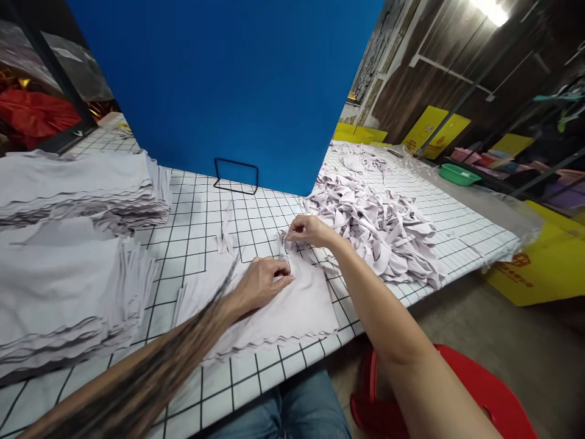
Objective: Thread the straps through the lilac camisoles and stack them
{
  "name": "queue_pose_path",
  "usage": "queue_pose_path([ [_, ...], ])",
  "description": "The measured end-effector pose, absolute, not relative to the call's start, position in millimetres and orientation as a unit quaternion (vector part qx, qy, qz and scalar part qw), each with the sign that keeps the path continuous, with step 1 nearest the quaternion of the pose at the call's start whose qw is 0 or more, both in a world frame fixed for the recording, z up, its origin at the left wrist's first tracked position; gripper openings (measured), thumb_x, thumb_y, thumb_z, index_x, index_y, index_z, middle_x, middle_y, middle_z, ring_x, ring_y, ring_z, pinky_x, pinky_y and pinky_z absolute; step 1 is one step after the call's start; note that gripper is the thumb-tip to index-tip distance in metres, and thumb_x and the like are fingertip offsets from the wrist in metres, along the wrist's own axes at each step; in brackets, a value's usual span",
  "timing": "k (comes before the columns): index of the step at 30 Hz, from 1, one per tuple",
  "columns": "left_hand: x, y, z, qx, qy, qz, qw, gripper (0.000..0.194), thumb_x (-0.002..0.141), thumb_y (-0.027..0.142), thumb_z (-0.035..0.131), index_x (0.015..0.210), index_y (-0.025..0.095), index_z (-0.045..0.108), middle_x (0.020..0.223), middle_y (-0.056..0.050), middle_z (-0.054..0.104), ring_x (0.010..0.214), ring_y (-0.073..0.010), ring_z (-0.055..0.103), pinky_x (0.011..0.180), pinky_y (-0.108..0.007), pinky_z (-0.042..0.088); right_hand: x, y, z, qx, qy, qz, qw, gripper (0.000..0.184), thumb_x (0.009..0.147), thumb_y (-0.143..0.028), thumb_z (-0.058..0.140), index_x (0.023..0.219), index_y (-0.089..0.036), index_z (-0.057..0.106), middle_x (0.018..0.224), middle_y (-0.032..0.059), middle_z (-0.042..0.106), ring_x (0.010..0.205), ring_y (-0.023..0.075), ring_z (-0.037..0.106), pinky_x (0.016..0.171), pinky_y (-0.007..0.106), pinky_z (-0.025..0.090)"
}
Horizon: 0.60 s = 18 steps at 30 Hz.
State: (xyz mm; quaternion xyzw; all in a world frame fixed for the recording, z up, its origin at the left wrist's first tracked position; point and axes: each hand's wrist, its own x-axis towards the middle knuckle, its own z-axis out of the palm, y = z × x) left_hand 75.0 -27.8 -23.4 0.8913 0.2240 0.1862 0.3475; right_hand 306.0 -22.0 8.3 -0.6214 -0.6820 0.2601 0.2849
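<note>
A flat pale lilac cloth piece (292,311) with a scalloped front edge lies on the white grid-patterned table (196,244). My left hand (262,283) rests on the cloth's upper edge, fingers curled and pinching the fabric. My right hand (308,230) is just beyond it, fingers pinched on the cloth's top corner. The two hands are close together, a few centimetres apart. A narrow fabric strip (226,235) lies loose on the table to the left of the hands.
Two tall stacks of the same cloth (68,280) sit at the left. A heap of cloth strips (379,225) lies right of my hands. A blue board (228,79) stands behind, with a black wire stand (236,177). A red stool (479,390) is below, and yellow boxes (543,268) at the right.
</note>
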Motion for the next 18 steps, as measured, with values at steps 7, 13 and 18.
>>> queue_pose_path([
  [7, 75.2, -28.0, -23.1, 0.892, 0.219, 0.190, 0.348, 0.018, 0.086, 0.034, 0.056, 0.079, 0.021, 0.068, 0.081, 0.001, 0.070, 0.080, -0.0193, 0.061, 0.084, -0.034, 0.042, 333.6, -40.9, 45.7, -0.485, -0.653, 0.540, 0.216, 0.041, 0.079, -0.056, 0.068, 0.078, -0.015, 0.069, 0.082, 0.0042, 0.064, 0.079, 0.0153, 0.056, 0.080, 0.031, 0.045],
  [13, 76.0, -28.6, -21.3, 0.896, 0.226, 0.174, 0.341, 0.017, 0.087, 0.032, 0.056, 0.079, 0.021, 0.067, 0.082, 0.001, 0.069, 0.082, -0.0198, 0.061, 0.084, -0.035, 0.043, 325.1, -30.8, 10.9, -0.428, -0.524, 0.587, 0.445, 0.061, 0.073, -0.072, 0.063, 0.053, -0.020, 0.037, 0.069, 0.0015, 0.049, 0.080, 0.0172, 0.055, 0.080, 0.032, 0.048],
  [18, 78.4, -32.8, -28.7, 0.910, 0.253, 0.203, 0.256, 0.021, 0.089, 0.036, 0.055, 0.099, 0.018, 0.062, 0.095, -0.006, 0.066, 0.093, -0.0246, 0.059, 0.087, -0.041, 0.046, 307.8, -12.6, -4.3, -0.534, -0.499, 0.512, 0.451, 0.051, 0.076, -0.069, 0.060, 0.068, -0.020, 0.052, 0.075, 0.0024, 0.055, 0.069, 0.0149, 0.050, 0.063, 0.027, 0.044],
])
